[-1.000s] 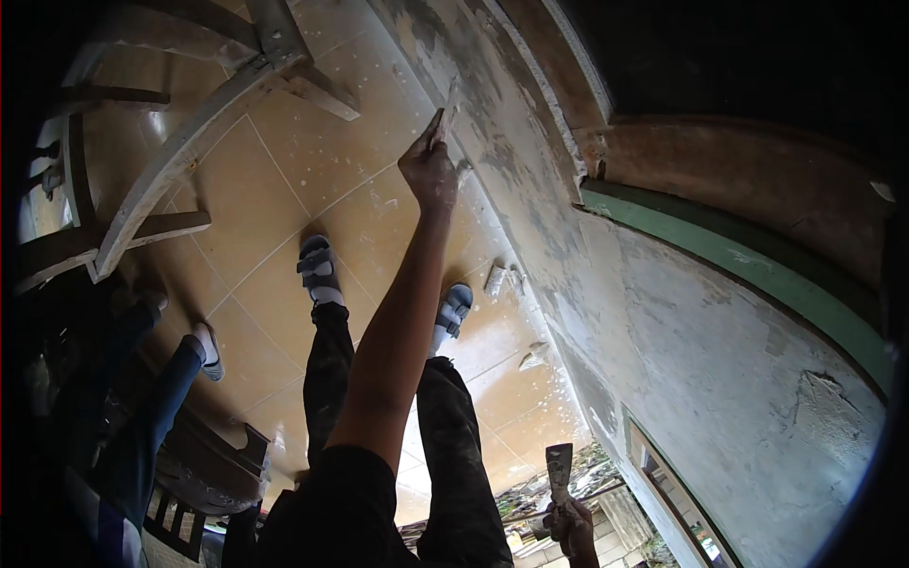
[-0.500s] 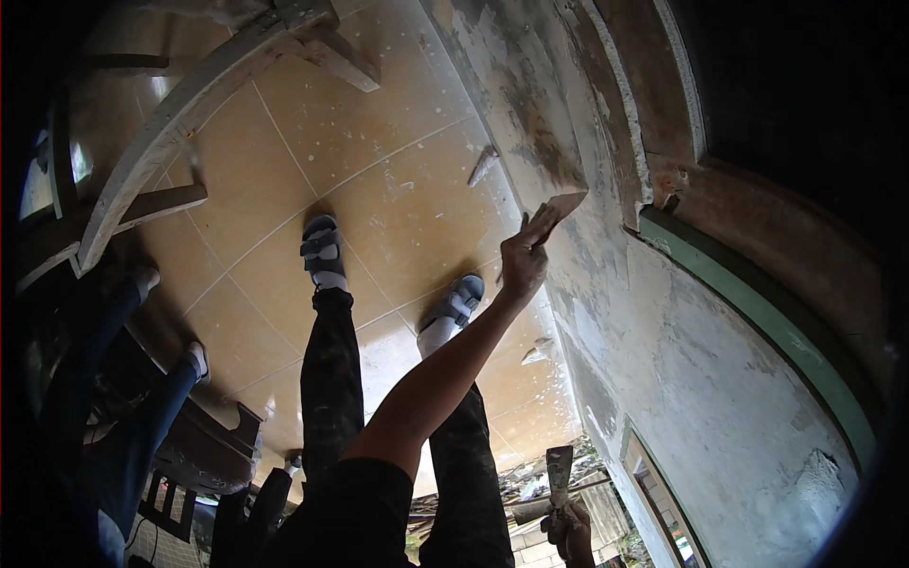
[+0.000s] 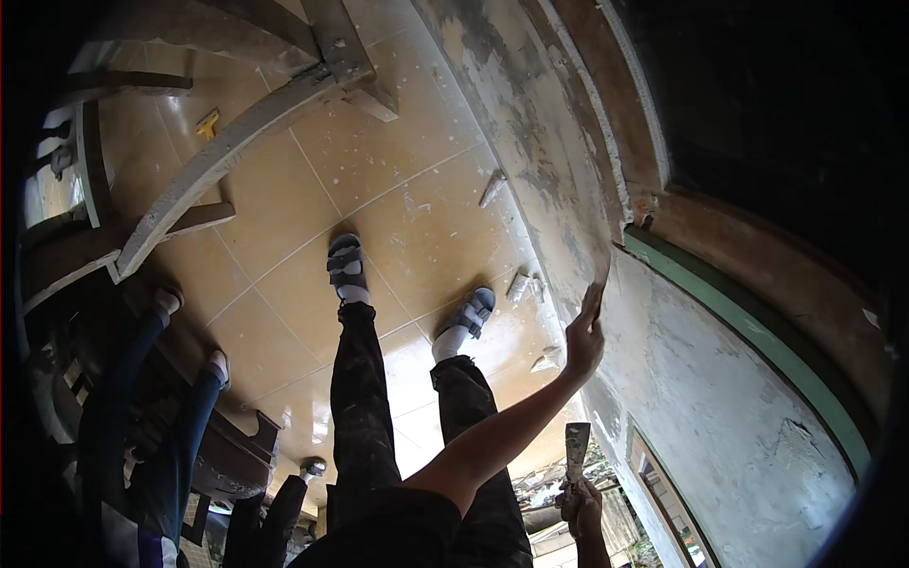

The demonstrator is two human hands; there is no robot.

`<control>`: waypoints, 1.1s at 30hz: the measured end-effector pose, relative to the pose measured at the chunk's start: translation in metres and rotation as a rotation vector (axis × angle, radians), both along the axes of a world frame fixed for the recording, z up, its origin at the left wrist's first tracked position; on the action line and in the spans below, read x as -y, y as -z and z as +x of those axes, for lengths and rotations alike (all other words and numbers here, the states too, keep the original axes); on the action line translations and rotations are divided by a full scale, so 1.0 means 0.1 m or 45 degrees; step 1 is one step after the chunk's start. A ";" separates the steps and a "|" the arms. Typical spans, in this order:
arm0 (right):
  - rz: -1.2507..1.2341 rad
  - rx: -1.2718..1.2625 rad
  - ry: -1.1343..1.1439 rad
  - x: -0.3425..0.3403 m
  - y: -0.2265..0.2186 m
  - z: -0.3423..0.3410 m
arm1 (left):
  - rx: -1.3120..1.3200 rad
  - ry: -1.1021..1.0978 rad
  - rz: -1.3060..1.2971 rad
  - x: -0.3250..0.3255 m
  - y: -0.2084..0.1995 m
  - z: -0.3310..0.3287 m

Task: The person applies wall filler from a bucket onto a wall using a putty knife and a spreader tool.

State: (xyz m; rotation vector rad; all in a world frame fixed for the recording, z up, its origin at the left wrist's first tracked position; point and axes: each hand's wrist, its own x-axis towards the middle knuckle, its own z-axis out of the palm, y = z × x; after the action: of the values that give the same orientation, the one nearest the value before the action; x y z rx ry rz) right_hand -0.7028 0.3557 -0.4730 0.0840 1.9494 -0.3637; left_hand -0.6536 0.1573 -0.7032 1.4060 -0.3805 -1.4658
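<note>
My left arm reaches across to the right, and its hand [image 3: 584, 346] is closed on a flat scraper [image 3: 599, 275]. The scraper's thin blade is seen nearly edge-on against the patchy, grey-and-white smeared wall [image 3: 568, 199]. Low at the right, my right hand [image 3: 581, 506] is closed around the handle of a putty knife [image 3: 576, 451]. Its blade points up, with pale smears on the handle. Whether fresh filler sits on either blade, I cannot tell.
A curved wooden frame [image 3: 222, 161] stands upper left, near a yellow-handled tool [image 3: 208, 123] on the tiled floor [image 3: 284, 227]. White scraps [image 3: 492, 187] lie along the wall's foot. A green ledge [image 3: 748, 322] runs along the wall. Another person's legs [image 3: 189, 426] are at left.
My left hand and the flat scraper have moved down along the wall, the blade turning more edge-on. The right hand with the putty knife has risen slightly. The view has shifted.
</note>
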 end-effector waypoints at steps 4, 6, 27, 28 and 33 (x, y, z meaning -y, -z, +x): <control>-0.235 0.090 -0.209 0.39 -0.21 0.05 | 0.014 -0.061 0.332 -0.59 -0.35 0.73; -0.308 0.019 -0.387 0.81 -0.37 0.26 | 0.028 -0.164 0.191 -0.46 -0.57 1.32; -0.945 0.343 -0.679 2.38 -2.66 2.04 | -0.147 0.180 -0.234 0.28 -4.37 3.76; -0.879 0.371 -0.717 2.30 -2.78 2.08 | -0.200 0.172 -0.397 0.31 -4.39 3.93; -1.107 0.375 -0.678 2.30 -3.06 2.59 | 0.053 0.132 -0.469 0.36 -5.03 4.05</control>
State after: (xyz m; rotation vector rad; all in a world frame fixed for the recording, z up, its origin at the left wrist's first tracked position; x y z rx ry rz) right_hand -0.4433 0.1258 -0.1674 -0.8745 1.3173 -0.7514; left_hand -0.2489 0.1211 -0.2000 1.1352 -0.7199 -1.3662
